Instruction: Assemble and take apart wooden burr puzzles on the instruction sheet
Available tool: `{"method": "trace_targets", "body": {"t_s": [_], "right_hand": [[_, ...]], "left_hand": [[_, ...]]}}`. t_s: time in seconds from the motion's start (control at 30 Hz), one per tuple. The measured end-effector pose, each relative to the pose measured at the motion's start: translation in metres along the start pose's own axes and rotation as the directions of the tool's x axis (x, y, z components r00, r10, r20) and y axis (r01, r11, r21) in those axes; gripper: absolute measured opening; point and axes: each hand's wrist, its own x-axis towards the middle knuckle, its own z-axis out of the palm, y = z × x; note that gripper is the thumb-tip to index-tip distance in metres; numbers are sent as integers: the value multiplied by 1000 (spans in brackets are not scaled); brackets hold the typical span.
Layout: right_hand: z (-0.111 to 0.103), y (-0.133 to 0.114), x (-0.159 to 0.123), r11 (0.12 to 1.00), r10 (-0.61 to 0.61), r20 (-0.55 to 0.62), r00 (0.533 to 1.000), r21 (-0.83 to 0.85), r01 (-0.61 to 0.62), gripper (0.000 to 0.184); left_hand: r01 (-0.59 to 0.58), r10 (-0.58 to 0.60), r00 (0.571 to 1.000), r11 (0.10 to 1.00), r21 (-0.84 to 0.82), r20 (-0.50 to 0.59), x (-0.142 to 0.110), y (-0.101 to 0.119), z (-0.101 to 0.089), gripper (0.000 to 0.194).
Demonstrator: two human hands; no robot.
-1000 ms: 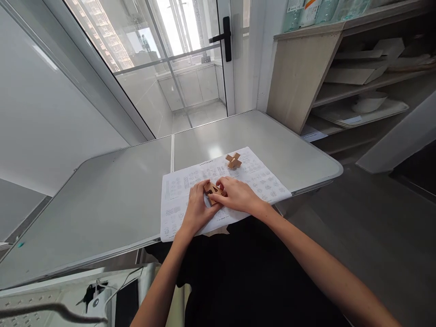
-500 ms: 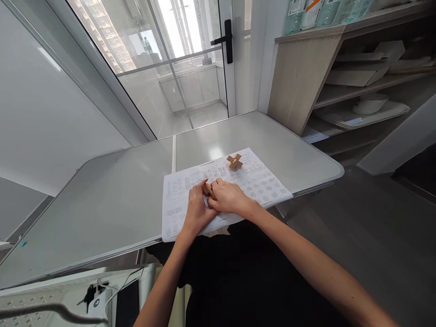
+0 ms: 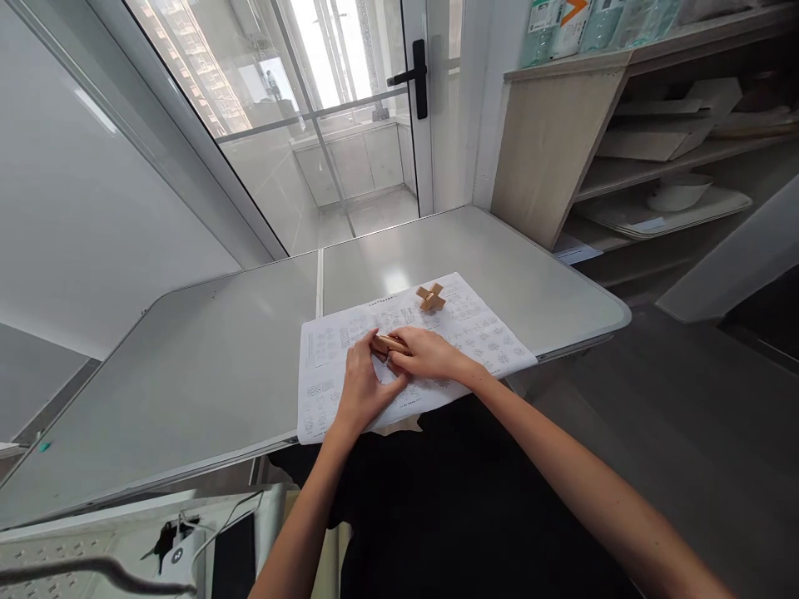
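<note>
Wooden puzzle pieces (image 3: pixel 388 344) are held between my two hands, low over the printed sheet. My left hand (image 3: pixel 362 378) is closed round their left side, with its thumb stretched underneath toward the right. From the right, my right hand (image 3: pixel 430 353) grips a piece at its end. The fingers hide part of the wood, so how the pieces fit together is unclear. A cross-shaped wooden burr puzzle (image 3: pixel 430 298) stands on the sheet beyond my right hand, touched by neither hand. The white instruction sheet (image 3: pixel 493 345) shows rows of small diagrams and overhangs the table's near edge.
The pale folding table (image 3: pixel 237 358) has a seam down its middle. A wooden shelf unit (image 3: pixel 549 150) with bottles (image 3: pixel 602 23) on top stands at the right. Beyond the table is a glass door (image 3: pixel 349 158). Keys (image 3: pixel 167 539) lie on a white surface at lower left.
My right hand has shifted slightly right and its fingers have drawn back, so more of the wooden pieces shows between the hands. The cross-shaped puzzle and sheet have stayed in place.
</note>
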Motion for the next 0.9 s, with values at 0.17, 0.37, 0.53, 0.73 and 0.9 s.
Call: {"method": "trace_targets", "body": {"t_s": [0.17,0.37,0.53,0.73,0.9], "right_hand": [[8,10,2,997,11,-103,995,83,-2,26],[15,15,4,980,60,-203,977,196,-19,25],[19,16,3,990,26,-335,942,141,23,20],[22,17,1,997,62,-406,912,-16,-75,17],[22,19,1,999,38,-401,915,14,-36,18]], "left_hand": [[-6,6,1000,1000,2,-13,0,2,0,81],[-4,4,1000,1000,-10,-8,1,4,-2,81],[-6,6,1000,1000,-29,-6,1,2,-1,82],[33,-33,999,998,-57,10,0,1,-2,85],[37,-37,999,997,-63,4,-1,0,-2,86]]}}
